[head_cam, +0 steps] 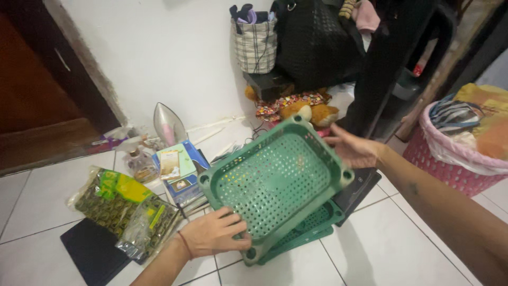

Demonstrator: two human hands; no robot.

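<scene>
A green perforated plastic tray (pixel 275 177) is tilted up off a second green tray (pixel 312 225) that lies beneath it on the white tiled floor. My left hand (pixel 214 233) grips the upper tray's near left edge, with the fingers over the rim. On the far right edge of the same tray my right hand (pixel 352 148) rests with the fingers spread along the rim.
Clear bags of dark packets (pixel 119 204), a stack of books (pixel 182 172), a small bottle (pixel 140 161) and an upright iron (pixel 168 124) lie at left. A pink laundry basket (pixel 450 167) stands at right. Hanging bags (pixel 296 39) and a stuffed toy (pixel 317 112) are by the wall.
</scene>
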